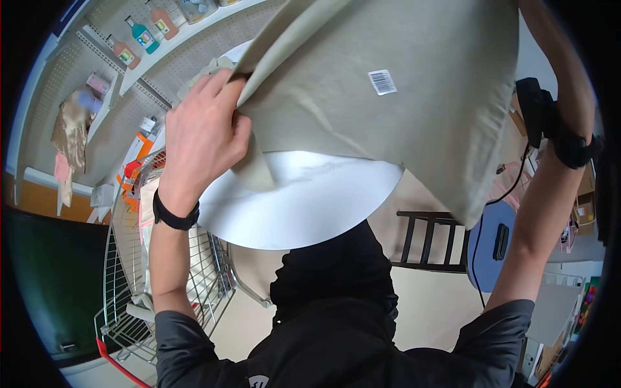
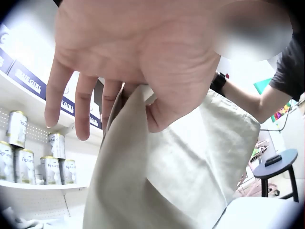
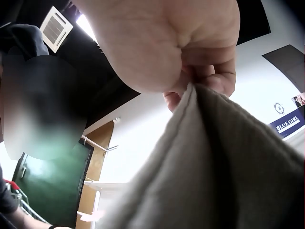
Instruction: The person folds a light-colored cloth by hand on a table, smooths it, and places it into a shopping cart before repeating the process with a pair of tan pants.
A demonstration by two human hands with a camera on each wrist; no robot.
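A large beige cloth (image 1: pixel 414 45) hangs stretched between my two raised hands, with a white barcode label (image 1: pixel 382 82) on its face. My left hand (image 1: pixel 206 132) pinches a folded edge at the cloth's left side. In the left wrist view, the thumb and index finger close on that edge while the other fingers point downward. High on the other side, my right hand (image 3: pixel 190 52) pinches a corner between curled fingers. The head view cuts that hand off at the top. Under the cloth lies a white round tabletop (image 1: pixel 304 213), partly covered by the hanging fabric.
A wire shopping cart (image 1: pixel 119 271) with fabric inside stands to the left. Behind are shelves with coloured bottles (image 1: pixel 142 33) and several cans (image 2: pixel 25 164). To the right, a blue stool (image 1: pixel 486 265) carries a small dark object (image 1: pixel 501 242), near a black rack (image 1: pixel 427 240).
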